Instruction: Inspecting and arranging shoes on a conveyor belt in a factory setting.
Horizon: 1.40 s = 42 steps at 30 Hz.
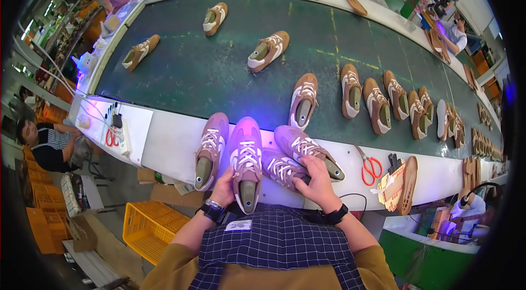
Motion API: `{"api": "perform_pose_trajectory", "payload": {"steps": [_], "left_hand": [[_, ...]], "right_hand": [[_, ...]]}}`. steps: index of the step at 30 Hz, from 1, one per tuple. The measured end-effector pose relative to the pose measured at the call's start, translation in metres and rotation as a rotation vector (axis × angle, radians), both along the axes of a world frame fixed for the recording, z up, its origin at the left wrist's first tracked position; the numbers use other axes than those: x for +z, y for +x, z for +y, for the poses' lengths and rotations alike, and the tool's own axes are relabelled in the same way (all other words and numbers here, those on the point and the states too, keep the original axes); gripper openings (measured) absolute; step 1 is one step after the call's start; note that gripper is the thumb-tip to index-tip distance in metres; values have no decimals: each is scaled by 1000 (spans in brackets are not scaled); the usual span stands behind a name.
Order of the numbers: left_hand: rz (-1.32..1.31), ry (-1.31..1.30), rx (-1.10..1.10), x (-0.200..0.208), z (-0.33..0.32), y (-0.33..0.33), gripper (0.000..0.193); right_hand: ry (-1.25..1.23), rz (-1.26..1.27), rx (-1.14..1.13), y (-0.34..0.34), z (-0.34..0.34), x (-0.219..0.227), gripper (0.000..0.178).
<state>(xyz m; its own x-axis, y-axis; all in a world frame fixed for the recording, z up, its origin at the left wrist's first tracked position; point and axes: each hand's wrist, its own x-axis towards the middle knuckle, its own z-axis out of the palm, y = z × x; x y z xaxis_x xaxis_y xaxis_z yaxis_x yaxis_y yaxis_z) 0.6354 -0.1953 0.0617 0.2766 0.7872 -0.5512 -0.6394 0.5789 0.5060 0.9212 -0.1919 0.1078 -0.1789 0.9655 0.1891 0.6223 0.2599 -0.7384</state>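
Observation:
My left hand is closed on the heel side of a brown sneaker, which has white laces and an olive shoe last inside and points away from me. Just left of it stands another laced sneaker. My right hand grips a sneaker by its rear, the thumb against it. That shoe lies partly under a further sneaker, whose heel points right and which my right fingers also touch. Purple light falls on these shoes, at the white edge of the work table.
Beyond runs a green conveyor belt with several sneakers on it. Red-handled scissors and a brown sole lie to the right. A yellow crate stands at lower left. A seated person is at left; others work around the belt.

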Motion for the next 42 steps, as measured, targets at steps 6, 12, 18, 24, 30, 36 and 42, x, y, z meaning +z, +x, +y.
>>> {"api": "perform_pose_trajectory", "payload": {"steps": [6,12,18,24,30,36,42], "left_hand": [[-9,-21,43,-4,-9,-17,46],[29,-14,70,-4,-14,-20,45],[35,-10,60,-7,-15,-17,46],[30,11,11,-6,-12,-13,47],[21,33,-3,-3,-6,-8,45],[-13,89,-36,24,19,13,44],[-157,151,-132,44,41,50,48]], "right_hand": [[-42,-7,90,-2,-28,3,61],[-279,-127,-77,0,-36,1,70],[-411,-286,70,2,-35,-5,78],[-385,60,-19,-5,-35,-21,87],[-929,923,-128,4,-24,-2,70],[-661,1000,-176,7,-20,25,71],[-351,944,-269,7,-7,41,71]]}}
